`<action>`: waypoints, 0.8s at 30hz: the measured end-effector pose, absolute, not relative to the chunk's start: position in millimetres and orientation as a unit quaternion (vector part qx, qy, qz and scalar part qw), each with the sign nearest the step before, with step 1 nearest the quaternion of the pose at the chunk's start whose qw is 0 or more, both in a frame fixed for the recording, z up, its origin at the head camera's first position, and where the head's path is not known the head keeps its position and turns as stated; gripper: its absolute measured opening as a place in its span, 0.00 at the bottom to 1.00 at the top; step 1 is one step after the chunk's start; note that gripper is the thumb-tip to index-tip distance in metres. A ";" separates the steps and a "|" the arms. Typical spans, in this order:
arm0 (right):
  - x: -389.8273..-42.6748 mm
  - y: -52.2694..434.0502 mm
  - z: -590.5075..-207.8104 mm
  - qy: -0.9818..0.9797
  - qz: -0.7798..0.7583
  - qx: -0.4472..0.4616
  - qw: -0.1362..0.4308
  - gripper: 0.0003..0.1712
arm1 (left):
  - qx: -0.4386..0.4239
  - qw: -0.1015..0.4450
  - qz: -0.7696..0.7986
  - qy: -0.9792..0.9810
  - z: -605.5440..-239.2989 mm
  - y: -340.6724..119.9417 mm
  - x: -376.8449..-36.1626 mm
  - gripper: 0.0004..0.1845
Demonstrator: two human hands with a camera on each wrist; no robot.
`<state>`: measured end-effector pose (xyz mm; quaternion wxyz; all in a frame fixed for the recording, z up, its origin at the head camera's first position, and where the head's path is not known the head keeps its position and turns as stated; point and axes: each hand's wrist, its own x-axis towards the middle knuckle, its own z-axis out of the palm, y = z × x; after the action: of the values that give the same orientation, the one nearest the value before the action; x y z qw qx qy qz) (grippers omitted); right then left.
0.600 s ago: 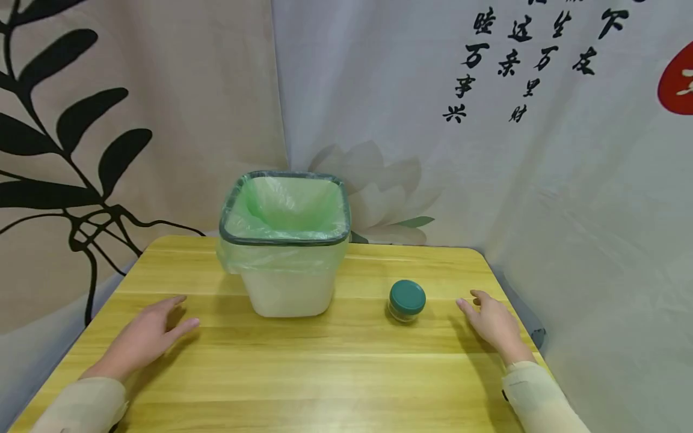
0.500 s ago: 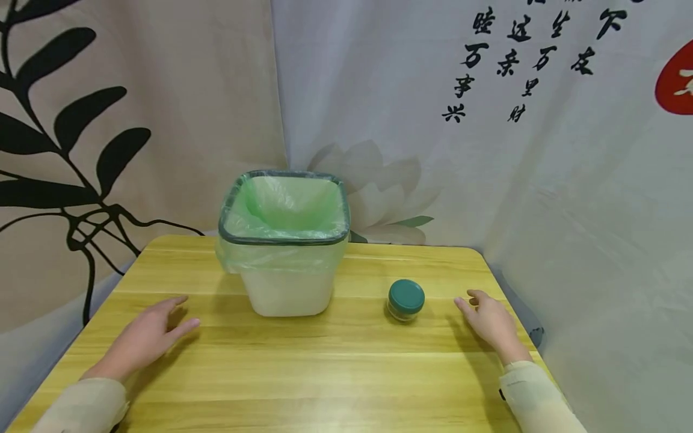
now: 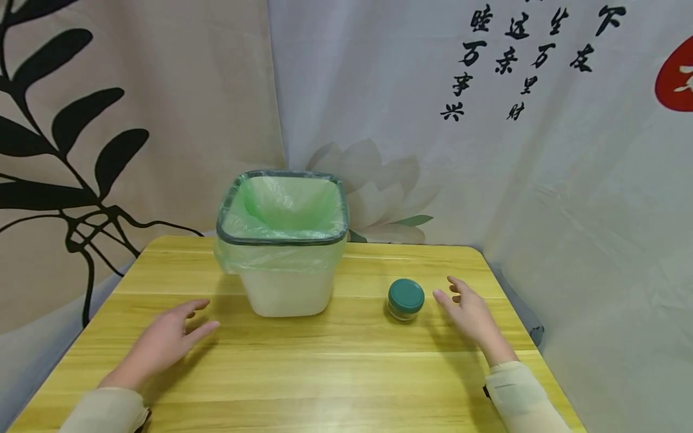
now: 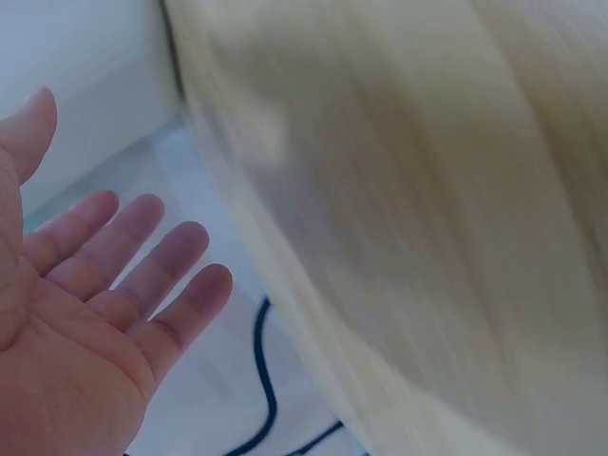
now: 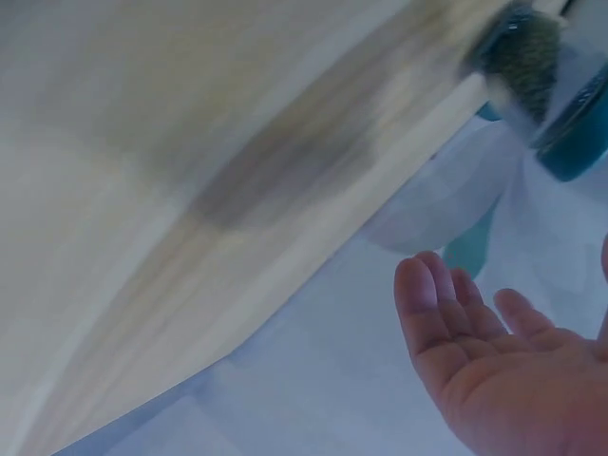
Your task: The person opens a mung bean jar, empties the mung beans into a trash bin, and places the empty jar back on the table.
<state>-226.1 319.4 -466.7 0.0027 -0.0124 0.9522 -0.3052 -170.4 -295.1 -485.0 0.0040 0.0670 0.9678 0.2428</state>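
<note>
A yellow wooden table (image 3: pixel 335 373) is enclosed by printed fabric backdrops (image 3: pixel 541 168). A lined bin (image 3: pixel 283 240) is set near its far edge. 2 hands, left hand (image 3: pixel 165 343) and right hand (image 3: pixel 470 313), are held with fingers loosely spread beside a green-lidded jar (image 3: pixel 405 300).

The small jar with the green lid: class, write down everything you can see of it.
The jar is small and round, with a dark green lid on top and a clear body that looks like glass. It stands upright on the wooden table, to the right of the lined bin and apart from it. The right hand is close beside it, fingers straight, not touching. Its contents cannot be made out.
</note>
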 end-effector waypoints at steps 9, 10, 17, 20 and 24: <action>-224.2 288.9 -459.1 0.950 -0.303 -0.069 -0.016 0.50 | 0.089 -0.011 0.271 0.958 -483.2 -264.1 -166.0 0.40; -224.7 286.4 -459.1 0.951 -0.302 -0.072 -0.016 0.51 | 0.092 -0.014 0.273 0.958 -483.4 -261.5 -165.4 0.39; -231.9 271.6 -462.3 0.950 -0.295 -0.097 -0.023 0.54 | 0.094 -0.014 0.289 0.953 -485.6 -246.0 -160.8 0.39; -233.6 265.5 -465.7 0.951 -0.289 -0.105 -0.026 0.54 | 0.097 -0.010 0.289 0.952 -486.3 -240.6 -160.8 0.39; -232.9 257.7 -470.6 0.954 -0.278 -0.106 -0.028 0.54 | 0.098 -0.010 0.297 0.950 -487.2 -233.6 -160.4 0.38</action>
<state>-232.9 257.7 -470.6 -0.0278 -0.1059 0.9542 -0.2783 -160.4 -233.6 -487.2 -0.0097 0.0977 0.9499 0.2968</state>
